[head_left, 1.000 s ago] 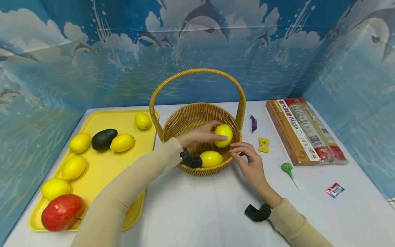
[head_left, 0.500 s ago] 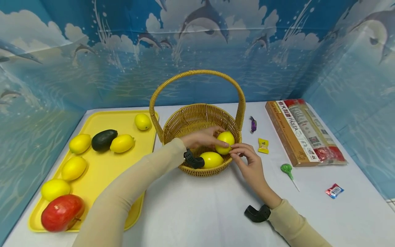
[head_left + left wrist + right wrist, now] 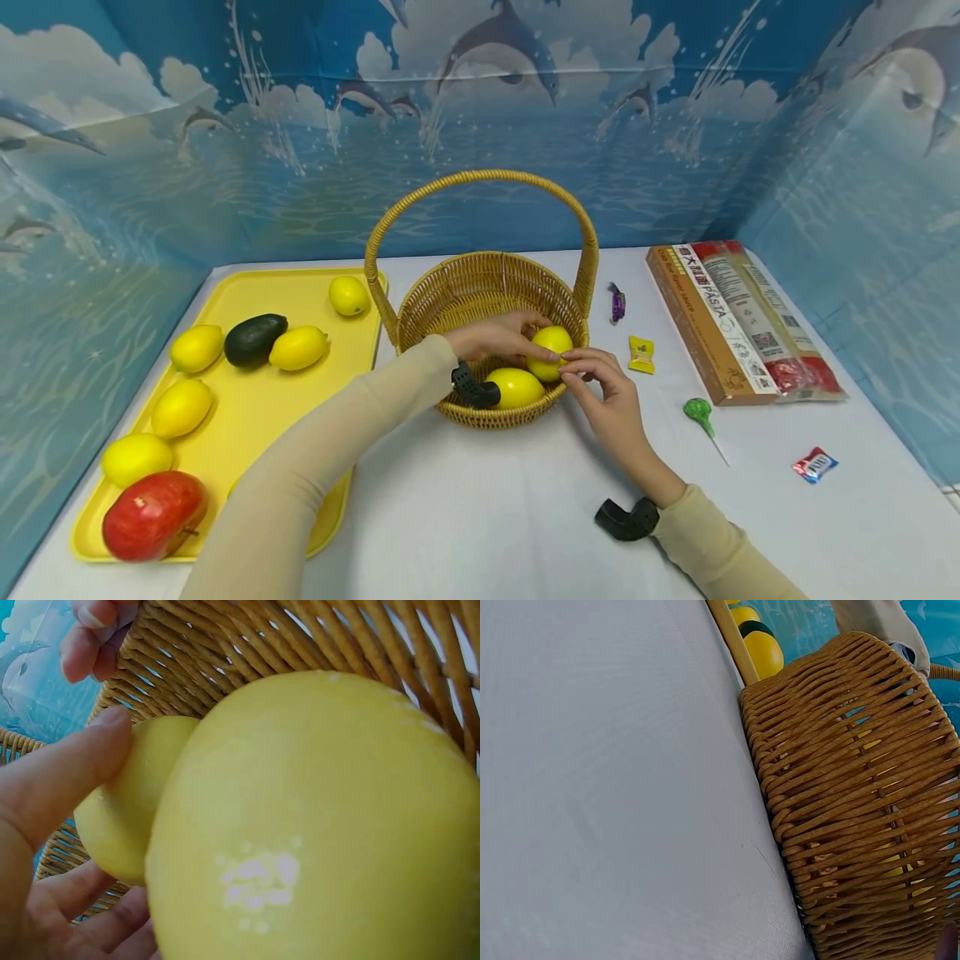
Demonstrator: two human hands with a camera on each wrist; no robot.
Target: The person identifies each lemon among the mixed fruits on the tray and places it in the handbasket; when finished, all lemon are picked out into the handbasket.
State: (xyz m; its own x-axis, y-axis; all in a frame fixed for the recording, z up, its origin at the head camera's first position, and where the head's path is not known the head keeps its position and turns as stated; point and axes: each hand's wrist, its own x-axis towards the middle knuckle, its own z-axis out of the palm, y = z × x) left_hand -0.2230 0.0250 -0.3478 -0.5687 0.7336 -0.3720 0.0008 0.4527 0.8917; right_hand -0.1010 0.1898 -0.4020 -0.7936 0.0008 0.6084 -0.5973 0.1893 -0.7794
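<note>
A white table (image 3: 480, 517) ringed by a dolphin-print backdrop (image 3: 225, 150) carries, at left, a yellow tray (image 3: 247, 417) of lemons, a dark avocado (image 3: 255, 339) and a red apple (image 3: 153, 515); at far right lies a pasta packet (image 3: 738, 321). At centre, a person in cream sleeves works at a wicker basket (image 3: 487, 283). The left hand (image 3: 491, 337) reaches over the near rim, fingers curled round a lemon (image 3: 550, 352) and holding it low inside the basket's right side, just above a second lemon (image 3: 513, 387) already lying on the bottom. The right hand (image 3: 603, 392) has its fingertips pinching the basket's right rim, steadying it. Over the past second the held lemon has sunk from rim height to deep within the basket, so the placing looks nearly complete, though the grasp is not yet released. The right hand has barely shifted, and the basket has not moved. Small sweets, among them a green lollipop (image 3: 697, 410), lie scattered at right.
</note>
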